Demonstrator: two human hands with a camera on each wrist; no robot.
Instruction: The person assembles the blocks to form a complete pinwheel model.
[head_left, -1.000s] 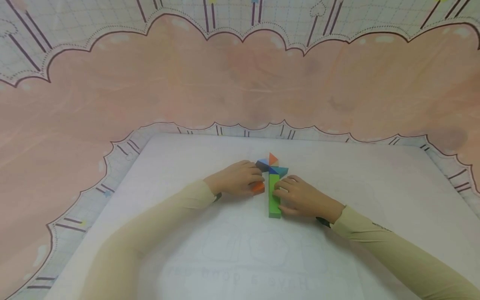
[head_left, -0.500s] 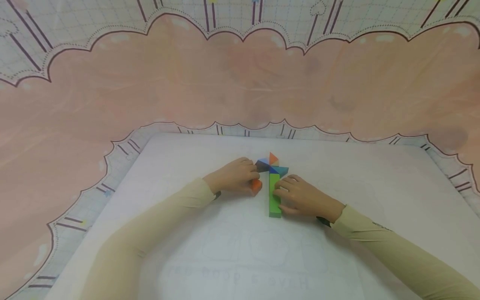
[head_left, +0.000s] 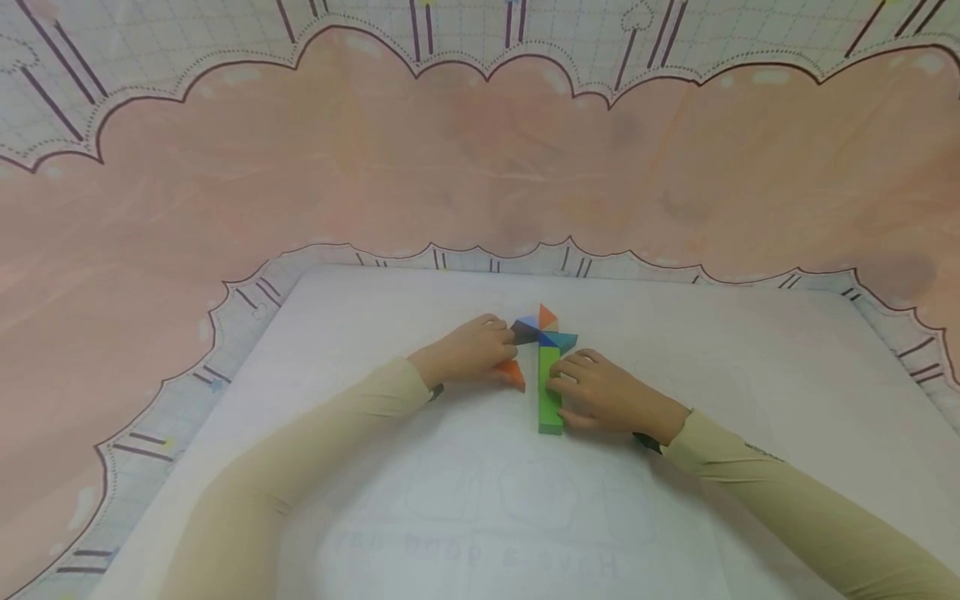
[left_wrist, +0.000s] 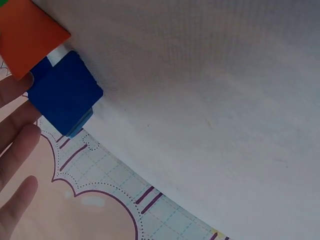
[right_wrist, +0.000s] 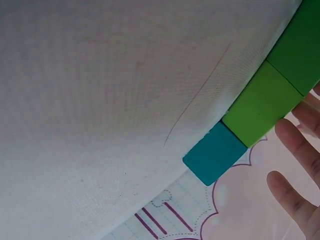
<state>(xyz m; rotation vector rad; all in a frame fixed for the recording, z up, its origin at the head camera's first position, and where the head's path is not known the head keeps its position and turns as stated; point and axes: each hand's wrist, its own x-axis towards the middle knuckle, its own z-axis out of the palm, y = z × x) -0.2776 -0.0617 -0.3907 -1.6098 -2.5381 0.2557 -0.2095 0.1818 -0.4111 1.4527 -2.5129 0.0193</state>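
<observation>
My left hand (head_left: 471,348) pinches an orange triangular block (head_left: 513,375) just left of a pinwheel-like arrangement of blocks; its thumb is hidden in the left wrist view. At the arrangement's left is a blue block (head_left: 527,332), near my left fingertips. Another orange triangular block (head_left: 547,319) lies at the top, and a teal block (head_left: 562,342) to the right. Below them runs a long green strip (head_left: 550,396), which the right wrist view shows as a light green block (right_wrist: 262,105) and a darker green block (right_wrist: 297,50). My right hand (head_left: 603,396) touches its right side with relaxed fingers.
A white tabletop (head_left: 405,517) lies under the blocks, with faint mirrored lettering showing near the front. Behind and around it spreads a pink patterned cloth (head_left: 480,167) with a scalloped border. Both forearms, in pale sleeves, reach in from the front.
The left hand has drawn the orange block slightly left, away from the green strip, and turned it so a pointed corner now faces right. The right hand has stayed in place.
</observation>
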